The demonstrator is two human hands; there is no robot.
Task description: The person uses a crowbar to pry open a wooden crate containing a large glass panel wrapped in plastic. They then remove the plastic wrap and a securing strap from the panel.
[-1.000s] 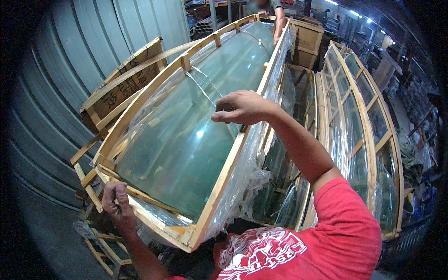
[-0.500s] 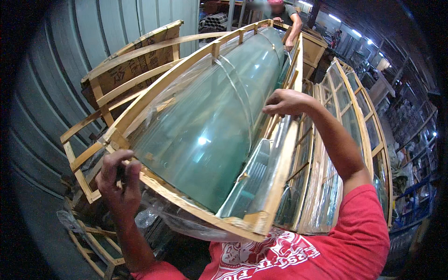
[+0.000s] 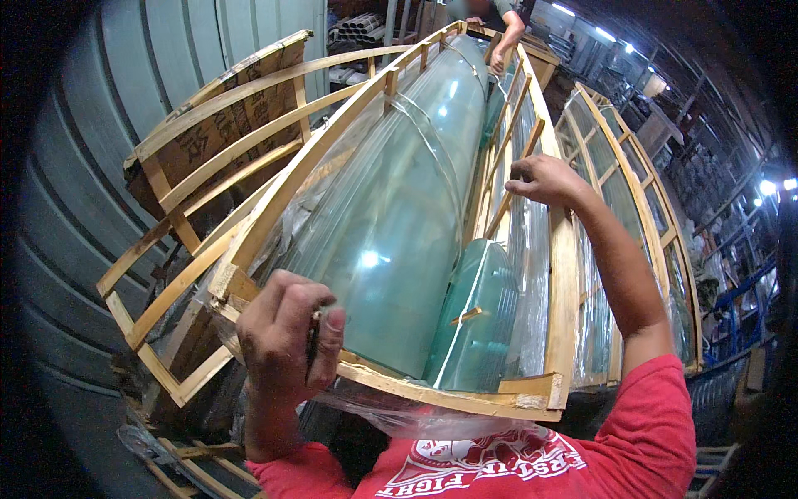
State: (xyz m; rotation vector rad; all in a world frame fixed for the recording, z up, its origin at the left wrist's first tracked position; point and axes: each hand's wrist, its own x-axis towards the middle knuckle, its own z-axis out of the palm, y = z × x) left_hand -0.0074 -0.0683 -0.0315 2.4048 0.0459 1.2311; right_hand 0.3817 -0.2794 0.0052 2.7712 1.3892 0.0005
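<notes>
A long pale wooden crate (image 3: 562, 316) stretches away from me. In it lies a stack of large curved greenish glass sheets (image 3: 391, 249), tied with a light strap and partly wrapped in clear film. A smaller green curved glass piece (image 3: 490, 333) with a white cord stands at the near right. My left hand (image 3: 291, 337) is curled by the crate's near left corner; a dark gap shows between thumb and fingers, and what it holds is unclear. My right hand (image 3: 544, 180) is closed over a thin wooden slat (image 3: 498, 218) inside the right rail.
At the far end another person's arm (image 3: 509, 37) reaches into the crate. More wooden frames with film-wrapped glass (image 3: 619, 208) stand to the right. Left are an open slatted frame (image 3: 158, 316), a brown cardboard panel (image 3: 224, 108) and a corrugated metal wall (image 3: 75, 224).
The crate's near end has shifted right in view. My left hand has come rightward and lower, its fingers more curled. My right hand sits slightly further right, and the slat shows more clearly.
</notes>
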